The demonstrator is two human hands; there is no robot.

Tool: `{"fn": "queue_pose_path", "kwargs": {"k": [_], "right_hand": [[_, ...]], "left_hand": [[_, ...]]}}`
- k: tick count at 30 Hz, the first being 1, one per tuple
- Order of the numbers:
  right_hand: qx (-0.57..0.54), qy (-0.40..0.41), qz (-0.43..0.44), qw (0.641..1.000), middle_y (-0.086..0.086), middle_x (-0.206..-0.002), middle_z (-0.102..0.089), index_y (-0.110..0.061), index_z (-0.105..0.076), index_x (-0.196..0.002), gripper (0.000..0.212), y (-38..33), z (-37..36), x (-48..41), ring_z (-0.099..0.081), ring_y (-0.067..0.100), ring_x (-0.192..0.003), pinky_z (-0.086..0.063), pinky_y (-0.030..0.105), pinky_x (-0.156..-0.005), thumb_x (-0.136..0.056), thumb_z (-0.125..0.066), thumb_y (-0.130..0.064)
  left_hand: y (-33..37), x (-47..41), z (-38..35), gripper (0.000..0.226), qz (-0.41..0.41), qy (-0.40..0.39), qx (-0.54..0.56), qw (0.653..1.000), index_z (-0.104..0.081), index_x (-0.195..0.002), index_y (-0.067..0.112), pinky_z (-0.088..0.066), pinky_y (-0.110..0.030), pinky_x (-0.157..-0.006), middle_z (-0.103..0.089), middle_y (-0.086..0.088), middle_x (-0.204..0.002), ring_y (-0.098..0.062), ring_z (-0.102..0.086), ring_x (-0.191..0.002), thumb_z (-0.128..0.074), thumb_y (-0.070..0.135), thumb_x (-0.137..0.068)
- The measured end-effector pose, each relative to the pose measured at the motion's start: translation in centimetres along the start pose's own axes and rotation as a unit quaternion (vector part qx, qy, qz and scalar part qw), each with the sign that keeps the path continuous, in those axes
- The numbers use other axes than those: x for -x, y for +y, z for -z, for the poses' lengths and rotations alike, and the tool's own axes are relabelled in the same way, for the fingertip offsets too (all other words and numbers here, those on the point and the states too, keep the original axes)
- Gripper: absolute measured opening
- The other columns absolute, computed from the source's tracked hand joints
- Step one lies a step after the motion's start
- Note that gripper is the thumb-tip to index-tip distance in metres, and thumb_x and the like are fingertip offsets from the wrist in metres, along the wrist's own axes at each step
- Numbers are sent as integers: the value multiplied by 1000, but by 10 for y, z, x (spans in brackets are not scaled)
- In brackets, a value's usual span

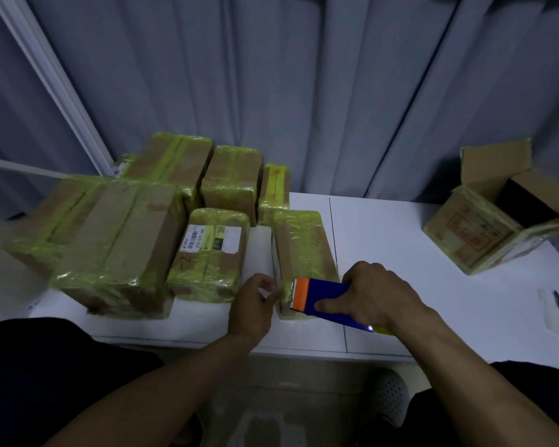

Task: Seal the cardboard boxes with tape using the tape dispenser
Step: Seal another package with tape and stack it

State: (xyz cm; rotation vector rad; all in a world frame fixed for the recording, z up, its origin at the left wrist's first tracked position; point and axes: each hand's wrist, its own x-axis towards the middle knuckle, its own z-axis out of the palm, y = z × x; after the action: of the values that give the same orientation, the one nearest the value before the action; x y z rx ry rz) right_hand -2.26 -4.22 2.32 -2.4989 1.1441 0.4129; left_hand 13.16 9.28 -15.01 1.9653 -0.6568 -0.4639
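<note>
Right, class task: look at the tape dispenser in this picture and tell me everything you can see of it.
The tape dispenser is hand-held, with a flat blue body and an orange front end edged by a pale toothed blade; it looks like plastic. The right hand grips it, thumb along its near side. Its orange end points left, against the near end of a cardboard box wrapped in yellow-green tape. A bit of yellow shows at its rear.

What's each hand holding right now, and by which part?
The right hand grips the blue tape dispenser by its body, behind the orange cutter end. The left hand holds the taped cardboard box at its near left corner.
</note>
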Motion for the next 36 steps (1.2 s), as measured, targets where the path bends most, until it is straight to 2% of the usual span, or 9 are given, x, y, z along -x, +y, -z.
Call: {"fn": "queue_pose_path", "kwargs": {"k": [3,6,10,14,18,21,25,32,36], "right_hand": [[-3,-1,4,1000,-7,-94,-69,-20,-65,-113,78,2,0,-1,-67,12,-78,-60,30,-74,-63,-77,-80],[-1,-5,5,1000,-6,-95,-70,-20,-64,-113,77,3,0,-2,-68,12,-80,-60,31,-76,-64,-77,-79],[-3,-7,10,1000,-8,-92,-68,-21,-64,-112,75,4,1,-2,-67,11,-80,-59,28,-72,-65,-77,-78],[-4,1,12,1000,-8,-95,-69,-20,-65,-115,78,7,-3,-1,-68,12,-80,-59,29,-74,-66,-75,-79],[-5,6,18,1000,-9,-98,-70,-21,-64,-117,77,10,-7,1,-68,12,-81,-60,29,-75,-67,-75,-80],[-7,11,19,1000,-8,-98,-72,-21,-66,-115,76,12,-8,2,-69,12,-80,-61,30,-76,-67,-74,-80],[-5,10,25,1000,-7,-99,-72,-21,-66,-115,76,15,-10,2,-69,12,-81,-61,31,-77,-68,-73,-81],[-12,15,33,999,-7,-98,-72,-21,-67,-110,75,19,-14,3,-69,12,-79,-62,32,-76,-67,-71,-83],[-48,3,42,998,-11,-94,-72,-25,-66,-107,71,25,-11,8,-69,10,-77,-62,30,-75,-67,-72,-82]], "left_hand": [[-7,6,-1,30,-38,-36,15,999,-62,-95,38,-55,-27,-77,-67,18,-94,-4,-64,-88,-62,8,-94],[-4,11,4,31,-40,-69,35,996,-60,-104,33,-51,-16,-82,-66,16,-101,-11,-65,-101,-58,4,-97],[2,6,25,47,-98,-162,-3,982,-40,-140,37,-51,-18,-88,-58,13,-115,-3,-61,-103,-54,14,-101],[13,-5,42,35,-235,-142,-60,960,-53,-132,24,-51,-18,-90,-50,11,-126,-2,-60,-106,-59,17,-99],[21,-15,48,23,-392,-106,-163,899,-66,-118,15,-50,-25,-92,-55,3,-125,-9,-57,-110,-60,25,-98],[21,-23,52,24,-406,-105,-176,891,-72,-114,19,-53,-31,-91,-62,3,-127,-10,-59,-112,-62,32,-96],[22,-24,51,36,-408,-143,-165,887,-69,-123,23,-50,-30,-101,-64,6,-131,-6,-57,-121,-72,36,-89],[18,-31,47,36,-419,-131,-176,881,-72,-119,25,-49,-37,-104,-62,7,-134,-6,-51,-131,-65,46,-91],[19,-32,47,36,-429,-126,-190,874,-72,-119,24,-53,-34,-98,-65,7,-129,-5,-54,-127,-68,44,-88]]}}
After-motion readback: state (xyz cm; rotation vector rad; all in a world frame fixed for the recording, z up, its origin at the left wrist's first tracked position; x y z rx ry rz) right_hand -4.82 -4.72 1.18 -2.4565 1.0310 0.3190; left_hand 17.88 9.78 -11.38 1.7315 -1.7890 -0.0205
